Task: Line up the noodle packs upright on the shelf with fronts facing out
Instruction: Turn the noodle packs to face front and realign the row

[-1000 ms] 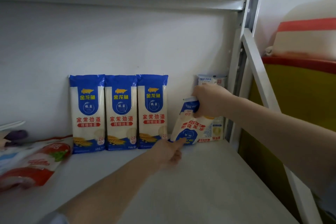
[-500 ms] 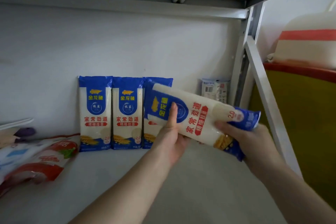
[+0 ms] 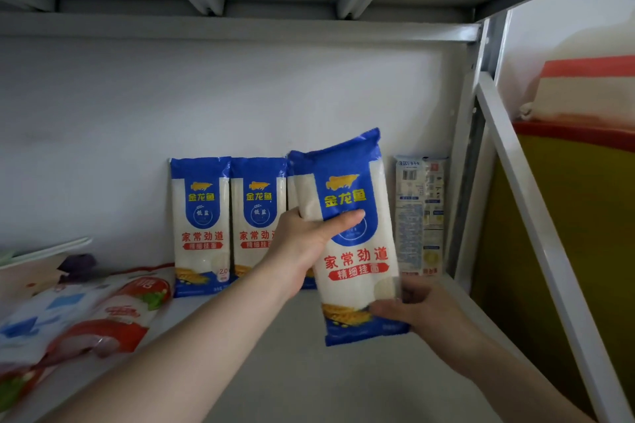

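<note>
At 9 o'clock on the shelf [image 3: 275, 371], loose red-and-white bags [image 3: 113, 316] lie flat in a heap; I cannot count them.

Standing packs [image 3: 201, 227] at the back wall, 11 to 12 o'clock: two fully seen, fronts out, touching side by side; a third is mostly hidden behind the held pack. Count: three in the row, judged.

Held pack [image 3: 354, 240]: one, off the shelf, near upright with its top tipped slightly to 1 o'clock, front facing out. Left hand [image 3: 305, 240] grips its upper half, thumb across the front. Right hand [image 3: 422, 309] grips the lower right corner, fingers curled under it.

Turned pack [image 3: 420, 213] at 1 o'clock: one, upright beside the shelf post, back label showing. Total noodle packs: five, judged.

Risks:
- Setting the held pack down could knock the hidden third pack, since the two overlap closely from this view.
- The gap between row and turned pack looks tight; a pack pushed in at an angle may lean or bow.
- Letting go while it tilts could make it slide forward and fall flat.
- The turned pack remains backwards; leaving it fails the task.
</note>
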`<state>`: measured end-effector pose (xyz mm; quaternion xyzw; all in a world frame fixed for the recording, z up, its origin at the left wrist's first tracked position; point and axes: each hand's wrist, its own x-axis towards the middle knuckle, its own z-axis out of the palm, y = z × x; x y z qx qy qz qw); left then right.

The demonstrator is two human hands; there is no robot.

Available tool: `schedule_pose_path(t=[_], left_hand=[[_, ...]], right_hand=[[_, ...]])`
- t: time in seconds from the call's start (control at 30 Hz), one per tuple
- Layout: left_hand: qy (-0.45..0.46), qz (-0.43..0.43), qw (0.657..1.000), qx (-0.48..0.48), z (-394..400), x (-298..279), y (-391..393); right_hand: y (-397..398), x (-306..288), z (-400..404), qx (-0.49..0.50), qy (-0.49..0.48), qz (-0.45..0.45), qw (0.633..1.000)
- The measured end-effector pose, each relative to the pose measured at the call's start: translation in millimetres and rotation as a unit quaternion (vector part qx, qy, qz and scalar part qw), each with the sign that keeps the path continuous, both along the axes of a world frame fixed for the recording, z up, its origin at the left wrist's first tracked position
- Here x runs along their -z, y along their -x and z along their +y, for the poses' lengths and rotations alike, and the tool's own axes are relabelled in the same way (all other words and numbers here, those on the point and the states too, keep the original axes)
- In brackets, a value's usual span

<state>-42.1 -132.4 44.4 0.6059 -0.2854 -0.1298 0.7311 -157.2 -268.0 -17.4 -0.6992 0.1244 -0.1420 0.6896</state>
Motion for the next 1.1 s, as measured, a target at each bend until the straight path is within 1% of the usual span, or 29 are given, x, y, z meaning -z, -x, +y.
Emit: schedule_pose_path(t=[0.1,0.27,0.4,0.57,0.8,1.0,1.1], left_hand=[[-0.038,-0.036,0.999,-0.003,-1,1,2],[-0.092,-0.054,0.994,-0.016,-2,9,3],[-0.074,-0.049,0.996,-0.022,2,5,-3],[-0.051,-0.053,0.997,-0.032,8,-4,-9],[-0.048,-0.084,0.994,-0.045,12,-14,-18],[-0.033,-0.098,0.995,-0.016,21,-26,-19],[-0.019,-0.074,0.997,0.001,23,-31,-21]], right_hand=[[-8,3,7,-0.020,0.043,0.010,0.999],[-15,13,12,-0.031,0.029,0.019,0.999],[-17,8,12,-0.027,0.023,-0.004,0.999],[-22,-27,10,-0.017,0.040,-0.068,0.997],[-32,-67,13,-0.005,0.069,-0.142,0.987],[-37,-76,14,-0.015,0.038,-0.165,0.985],[-39,-80,13,-0.011,0.008,-0.176,0.984]])
